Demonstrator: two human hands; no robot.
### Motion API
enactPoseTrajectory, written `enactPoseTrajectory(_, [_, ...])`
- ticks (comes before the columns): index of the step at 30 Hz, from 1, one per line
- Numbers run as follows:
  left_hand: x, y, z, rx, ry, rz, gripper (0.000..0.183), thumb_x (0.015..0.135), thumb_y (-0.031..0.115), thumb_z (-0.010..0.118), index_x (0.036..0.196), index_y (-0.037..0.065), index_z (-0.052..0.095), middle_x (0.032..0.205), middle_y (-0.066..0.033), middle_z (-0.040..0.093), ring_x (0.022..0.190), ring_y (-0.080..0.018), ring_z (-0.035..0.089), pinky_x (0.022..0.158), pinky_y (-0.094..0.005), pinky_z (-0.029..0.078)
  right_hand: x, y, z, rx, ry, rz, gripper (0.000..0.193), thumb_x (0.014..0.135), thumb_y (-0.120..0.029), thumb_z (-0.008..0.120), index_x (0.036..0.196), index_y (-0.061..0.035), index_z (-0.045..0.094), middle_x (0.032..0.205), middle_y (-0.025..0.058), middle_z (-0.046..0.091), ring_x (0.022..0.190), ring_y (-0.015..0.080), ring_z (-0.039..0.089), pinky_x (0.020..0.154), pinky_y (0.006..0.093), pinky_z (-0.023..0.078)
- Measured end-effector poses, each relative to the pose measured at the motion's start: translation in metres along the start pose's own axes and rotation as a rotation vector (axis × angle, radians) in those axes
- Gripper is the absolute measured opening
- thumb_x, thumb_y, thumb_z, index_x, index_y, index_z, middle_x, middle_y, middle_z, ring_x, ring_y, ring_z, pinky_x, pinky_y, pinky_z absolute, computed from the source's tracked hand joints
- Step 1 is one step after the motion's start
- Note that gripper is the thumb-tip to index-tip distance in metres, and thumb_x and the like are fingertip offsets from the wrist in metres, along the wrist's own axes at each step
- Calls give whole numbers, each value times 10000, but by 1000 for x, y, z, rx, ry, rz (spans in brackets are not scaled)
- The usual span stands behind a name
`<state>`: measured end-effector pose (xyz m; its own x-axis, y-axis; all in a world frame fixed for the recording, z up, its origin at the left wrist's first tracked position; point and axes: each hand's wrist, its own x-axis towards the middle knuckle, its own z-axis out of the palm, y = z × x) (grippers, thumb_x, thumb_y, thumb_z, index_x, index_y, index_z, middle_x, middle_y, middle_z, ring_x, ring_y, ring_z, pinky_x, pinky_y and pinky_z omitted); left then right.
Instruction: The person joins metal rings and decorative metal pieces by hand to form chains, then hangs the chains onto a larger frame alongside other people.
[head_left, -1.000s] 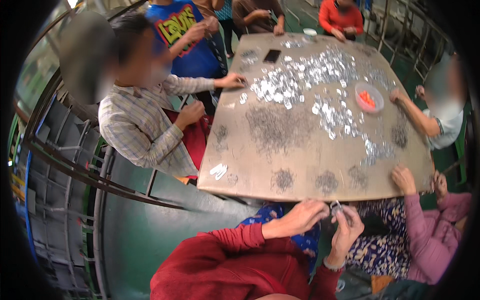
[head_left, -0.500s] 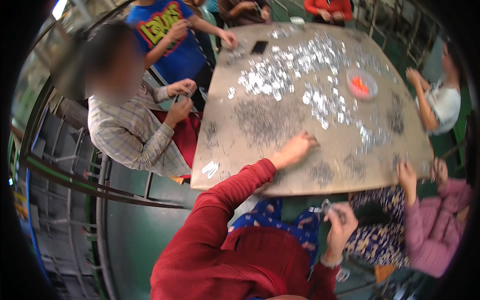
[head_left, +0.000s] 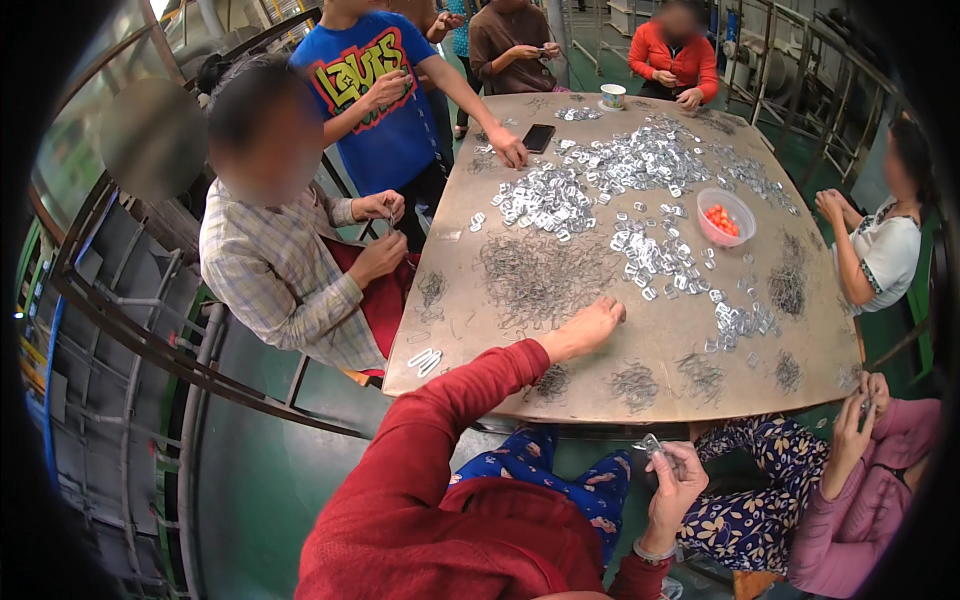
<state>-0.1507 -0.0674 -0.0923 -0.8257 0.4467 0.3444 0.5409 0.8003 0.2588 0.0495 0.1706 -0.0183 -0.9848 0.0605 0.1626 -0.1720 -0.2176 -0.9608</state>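
Head view: our right hand (head_left: 677,475) pinches silver metal hardware (head_left: 650,445), partly hidden by fingers, piece count unclear, just off the near edge of the table (head_left: 470,388). Its long axis points left, slightly far. Our left hand (head_left: 592,328) bunches its fingertips over the table; we cannot tell whether they grasp anything. A dark wire heap (head_left: 540,275) lies farther left.

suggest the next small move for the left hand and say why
Probably pinch one of the thin dark wire pieces with the left hand: it reaches over the table beside their scattered pile, while the right hand holds a silver buckle-like piece. Whether the left already holds anything is unclear.
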Motion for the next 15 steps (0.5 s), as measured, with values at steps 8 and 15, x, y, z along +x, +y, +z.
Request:
enactPoseTrajectory(8, [1,-26,-27,331,18,-108,285,675,-4,621,945,-10,527,977,-149,536,972,-289,532,673,-373,533,-5,-2,6,9,-46,-2,116,780,113,623,881,58,603,871,74,568,651,90,554,589,194,454])
enactPoseTrajectory(15, [-2,-40,-36,163,101,-296,114,812,83,548,873,-11,571,872,-169,613,830,-316,620,678,-422,513,-7,6,1,-14,-64,9,115,780,117,621,882,66,608,871,76,571,659,89,563,591,193,460])
